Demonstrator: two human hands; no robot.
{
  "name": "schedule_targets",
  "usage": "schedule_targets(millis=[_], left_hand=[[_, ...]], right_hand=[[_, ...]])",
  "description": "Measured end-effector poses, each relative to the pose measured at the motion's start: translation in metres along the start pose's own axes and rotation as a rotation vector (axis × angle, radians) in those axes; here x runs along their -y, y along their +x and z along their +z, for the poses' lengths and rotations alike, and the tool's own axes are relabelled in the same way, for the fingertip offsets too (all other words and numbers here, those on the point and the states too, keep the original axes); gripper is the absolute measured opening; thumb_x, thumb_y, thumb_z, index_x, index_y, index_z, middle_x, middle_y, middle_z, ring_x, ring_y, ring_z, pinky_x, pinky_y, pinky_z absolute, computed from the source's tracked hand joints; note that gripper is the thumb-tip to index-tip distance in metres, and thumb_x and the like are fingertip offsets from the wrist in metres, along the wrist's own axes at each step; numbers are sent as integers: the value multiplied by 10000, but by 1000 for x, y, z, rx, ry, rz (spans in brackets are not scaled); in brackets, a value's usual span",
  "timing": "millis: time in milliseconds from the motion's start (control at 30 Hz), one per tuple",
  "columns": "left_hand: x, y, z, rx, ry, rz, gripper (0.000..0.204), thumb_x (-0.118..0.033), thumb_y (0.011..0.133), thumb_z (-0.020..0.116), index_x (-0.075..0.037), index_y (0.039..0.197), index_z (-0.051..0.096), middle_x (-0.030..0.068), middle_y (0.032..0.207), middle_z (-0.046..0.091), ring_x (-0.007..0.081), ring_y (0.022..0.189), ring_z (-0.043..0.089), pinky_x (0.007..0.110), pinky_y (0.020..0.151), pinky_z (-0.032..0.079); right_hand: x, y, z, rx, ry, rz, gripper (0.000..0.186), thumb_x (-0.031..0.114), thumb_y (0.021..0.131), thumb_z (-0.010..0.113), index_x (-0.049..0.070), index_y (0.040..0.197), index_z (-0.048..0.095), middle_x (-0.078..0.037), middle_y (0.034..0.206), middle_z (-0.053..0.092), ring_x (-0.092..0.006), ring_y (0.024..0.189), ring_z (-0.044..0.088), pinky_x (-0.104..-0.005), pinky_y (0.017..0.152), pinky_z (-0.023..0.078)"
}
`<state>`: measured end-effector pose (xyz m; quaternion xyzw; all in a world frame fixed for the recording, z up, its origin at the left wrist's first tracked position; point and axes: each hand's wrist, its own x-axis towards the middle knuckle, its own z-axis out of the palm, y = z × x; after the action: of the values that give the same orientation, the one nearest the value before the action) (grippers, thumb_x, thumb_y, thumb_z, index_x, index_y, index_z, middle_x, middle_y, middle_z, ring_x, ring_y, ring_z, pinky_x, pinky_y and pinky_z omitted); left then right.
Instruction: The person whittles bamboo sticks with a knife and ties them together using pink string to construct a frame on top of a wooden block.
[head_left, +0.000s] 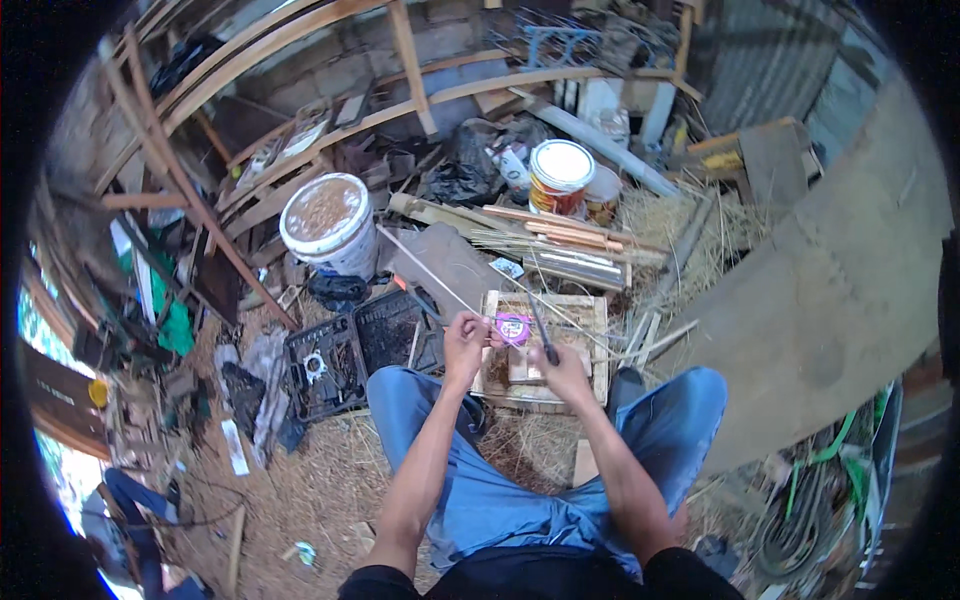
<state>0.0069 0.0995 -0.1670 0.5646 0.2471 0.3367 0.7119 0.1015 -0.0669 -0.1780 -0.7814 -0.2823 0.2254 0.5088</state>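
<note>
My left hand (464, 348) is closed with its fingertips pinching a thin pale strip (430, 272), which looks like split cane or wood. The strip slants away to the far left. My right hand (566, 374) is wrapped round the dark handle of a knife (540, 325), whose long narrow blade points away from me. Between the two hands a round pink object (513, 328) with a pale face lies on a low wooden crate (600, 330); its kind is unclear. Both hands are over the crate, between my knees.
An open black tool case (325, 365) lies left of the crate. Beyond stand a white bucket (330, 225) and a paint can (560, 177). Wood strips (560, 230) are stacked behind the crate. A large flat sheet (800, 310) leans at right. Another person's leg (135, 505) shows lower left.
</note>
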Motion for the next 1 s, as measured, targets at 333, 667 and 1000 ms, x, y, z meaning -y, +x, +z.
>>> schedule_targets(millis=[333, 667, 1000], left_hand=[[-25, 25, -34, -250, -345, 55, 100, -112, 910, 561, -20, 931, 527, 116, 869, 620, 183, 734, 627, 311, 679, 538], [-39, 22, -16, -313, -380, 173, 252, -98, 868, 631, -44, 1038, 453, 118, 865, 613, 196, 752, 634, 310, 676, 560], [-20, 3, -31, -12, 525, -72, 125, -116, 822, 670, -19, 891, 633, 44, 816, 619, 115, 758, 589, 278, 706, 485]], right_hand=[[44, -3, -72, -22, -514, -114, 187, 184, 809, 645, 31, 915, 630, -197, 811, 637, -351, 753, 619, -401, 687, 461], [36, 74, -174, -225, -348, -298, 149, 126, 833, 623, 13, 922, 588, -135, 819, 626, -298, 756, 593, -348, 720, 456], [51, 52, -202, -388, -500, -344, 192, 89, 786, 677, 21, 955, 613, -139, 1090, 498, -334, 962, 561, -386, 810, 447]])
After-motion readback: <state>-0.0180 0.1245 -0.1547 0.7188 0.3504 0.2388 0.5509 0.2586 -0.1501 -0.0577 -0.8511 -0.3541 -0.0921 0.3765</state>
